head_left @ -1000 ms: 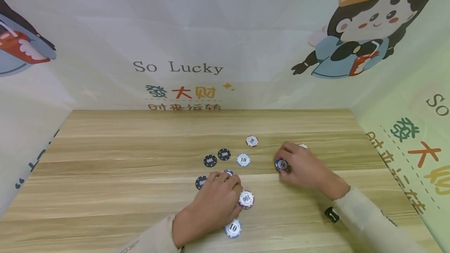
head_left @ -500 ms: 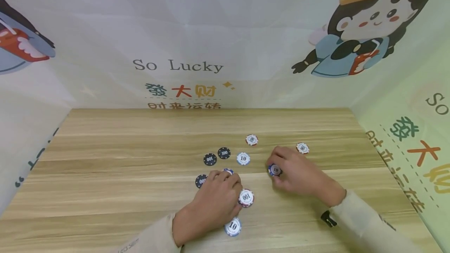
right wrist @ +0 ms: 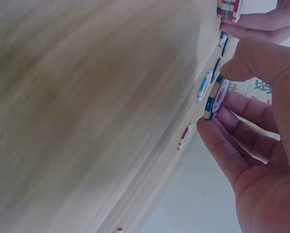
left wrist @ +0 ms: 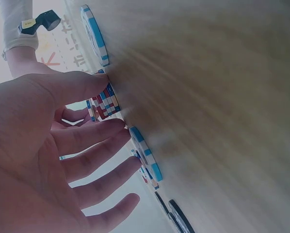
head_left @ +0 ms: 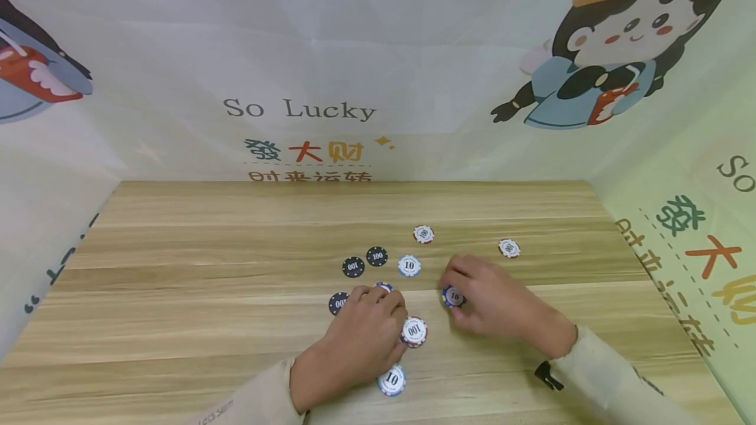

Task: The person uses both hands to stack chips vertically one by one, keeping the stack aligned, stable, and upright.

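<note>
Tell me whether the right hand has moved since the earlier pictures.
Yes: in the head view, the right hand has moved left and toward the person, away from the rightmost 100 chip.

On the table point(head_left: 207, 261), a stack point(head_left: 414, 331) stands between the left hand point(head_left: 363, 333) and the right hand point(head_left: 493, 297). 1 chip point(head_left: 392, 380) lies before it, more chips point(head_left: 409, 265) behind the hands.
</note>
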A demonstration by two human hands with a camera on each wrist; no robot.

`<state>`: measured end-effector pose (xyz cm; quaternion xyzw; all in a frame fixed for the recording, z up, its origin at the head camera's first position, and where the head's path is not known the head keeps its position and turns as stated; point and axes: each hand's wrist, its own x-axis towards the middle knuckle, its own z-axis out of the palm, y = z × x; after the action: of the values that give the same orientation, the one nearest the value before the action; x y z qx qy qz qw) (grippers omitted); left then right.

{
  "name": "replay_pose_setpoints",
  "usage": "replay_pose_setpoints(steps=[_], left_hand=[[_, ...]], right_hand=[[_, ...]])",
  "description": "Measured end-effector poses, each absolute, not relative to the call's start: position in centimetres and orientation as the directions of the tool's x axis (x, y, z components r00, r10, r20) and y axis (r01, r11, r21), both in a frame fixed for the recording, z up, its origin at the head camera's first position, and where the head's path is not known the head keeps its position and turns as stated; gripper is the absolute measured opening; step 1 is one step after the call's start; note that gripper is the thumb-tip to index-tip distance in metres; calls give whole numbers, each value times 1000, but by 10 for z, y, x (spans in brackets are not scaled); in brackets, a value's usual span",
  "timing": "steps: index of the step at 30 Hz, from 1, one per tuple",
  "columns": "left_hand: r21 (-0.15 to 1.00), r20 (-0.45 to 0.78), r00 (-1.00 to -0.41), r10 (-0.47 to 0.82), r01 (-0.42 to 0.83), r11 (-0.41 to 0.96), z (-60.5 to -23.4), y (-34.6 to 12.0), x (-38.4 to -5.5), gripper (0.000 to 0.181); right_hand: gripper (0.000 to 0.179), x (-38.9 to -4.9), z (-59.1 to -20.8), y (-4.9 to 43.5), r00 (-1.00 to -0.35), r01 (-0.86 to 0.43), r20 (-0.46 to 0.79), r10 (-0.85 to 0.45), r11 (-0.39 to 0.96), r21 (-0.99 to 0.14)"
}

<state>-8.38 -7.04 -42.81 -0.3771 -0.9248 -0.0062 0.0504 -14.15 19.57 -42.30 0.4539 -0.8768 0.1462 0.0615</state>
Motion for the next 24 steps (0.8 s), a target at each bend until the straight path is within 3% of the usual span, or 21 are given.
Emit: replay_pose_setpoints(steps=[24], left_hand=[[-33, 103, -711, 695, 696, 717, -428, -71, -83, 44]], right_hand=[[25, -120, -422, 170, -518, -855, 290, -805, 474, -212]])
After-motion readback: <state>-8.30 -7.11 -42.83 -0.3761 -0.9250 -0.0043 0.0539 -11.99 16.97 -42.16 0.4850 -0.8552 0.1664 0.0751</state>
